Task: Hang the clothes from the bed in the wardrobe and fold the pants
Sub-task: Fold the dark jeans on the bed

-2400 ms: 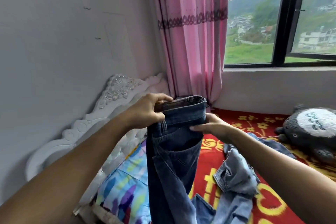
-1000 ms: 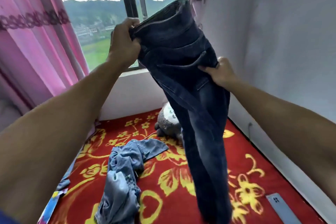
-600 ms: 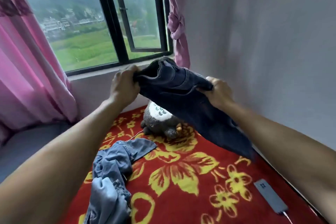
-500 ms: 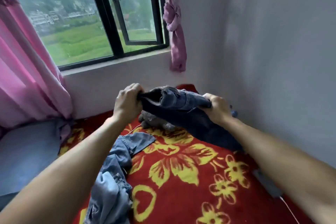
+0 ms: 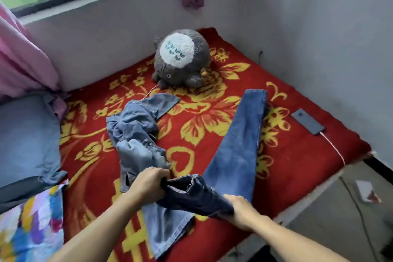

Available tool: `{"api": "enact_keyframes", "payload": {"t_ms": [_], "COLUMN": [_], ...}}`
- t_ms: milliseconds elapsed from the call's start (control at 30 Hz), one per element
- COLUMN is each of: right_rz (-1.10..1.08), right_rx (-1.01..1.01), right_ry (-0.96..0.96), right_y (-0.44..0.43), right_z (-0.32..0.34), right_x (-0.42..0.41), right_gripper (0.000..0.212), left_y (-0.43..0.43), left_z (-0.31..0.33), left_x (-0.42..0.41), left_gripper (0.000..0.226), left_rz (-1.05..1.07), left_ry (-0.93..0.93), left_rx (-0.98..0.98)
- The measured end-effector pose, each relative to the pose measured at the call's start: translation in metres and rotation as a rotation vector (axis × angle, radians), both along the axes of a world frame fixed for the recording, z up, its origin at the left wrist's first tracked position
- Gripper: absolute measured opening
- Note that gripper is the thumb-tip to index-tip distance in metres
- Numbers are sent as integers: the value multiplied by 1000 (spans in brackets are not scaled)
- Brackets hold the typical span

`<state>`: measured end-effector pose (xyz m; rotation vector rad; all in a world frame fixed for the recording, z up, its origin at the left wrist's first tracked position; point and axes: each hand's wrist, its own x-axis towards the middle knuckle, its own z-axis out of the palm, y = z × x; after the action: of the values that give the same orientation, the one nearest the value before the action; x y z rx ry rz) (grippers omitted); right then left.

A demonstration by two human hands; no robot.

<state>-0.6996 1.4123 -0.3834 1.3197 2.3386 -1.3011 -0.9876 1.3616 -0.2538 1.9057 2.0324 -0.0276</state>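
Dark blue jeans [image 5: 238,147] lie stretched across the red flowered bedspread [image 5: 197,117], legs together and running away toward the far right. My left hand [image 5: 148,183] grips one end of the waistband and my right hand [image 5: 239,209] grips the other, low over the near part of the bed. A crumpled pile of lighter denim clothing [image 5: 136,132] lies left of the jeans, partly under my left hand.
A grey plush toy [image 5: 180,57] sits by the wall under the window. A phone [image 5: 307,121] with a cable lies at the bed's right edge. A blue-grey pillow [image 5: 25,136] and a colourful cloth [image 5: 29,223] are at left. Floor lies beyond the right edge.
The jeans came down from being held up in the air and now lie laid out flat on the bedspread. Both hands dropped low, still holding the waistband. My view tilted down.
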Motion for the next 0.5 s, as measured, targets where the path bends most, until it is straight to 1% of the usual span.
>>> {"api": "enact_keyframes", "payload": {"t_ms": [33, 67, 133, 167, 200, 267, 367, 500], "right_rz": [1, 0, -22, -55, -107, -244, -463, -767], "right_rx": [-59, -115, -196, -216, -229, -235, -203, -211], "right_ry": [-5, -6, 2, 10, 21, 75, 224, 407], "right_y": [-18, -33, -47, -48, -46, -35, -11, 45], "right_z": [-9, -15, -22, -24, -26, -32, -36, -30], "right_x": [1, 2, 4, 5, 8, 16, 32, 43], "right_gripper": [58, 52, 32, 26, 24, 23, 25, 11], "left_y": [-7, -11, -12, -9, -3, 15, 57, 141], "left_z": [-6, -10, -16, -20, -24, -33, -43, -38], "left_x": [0, 1, 4, 7, 9, 17, 41, 81], "left_gripper": [20, 21, 19, 15, 11, 22, 28, 35], "left_rz": [-6, -11, 2, 22, 39, 60, 76, 42], "left_ry": [2, -5, -19, -44, -77, -126, -188, -206], "left_rx": [-58, -100, -150, -138, -105, -35, 89, 307]}}
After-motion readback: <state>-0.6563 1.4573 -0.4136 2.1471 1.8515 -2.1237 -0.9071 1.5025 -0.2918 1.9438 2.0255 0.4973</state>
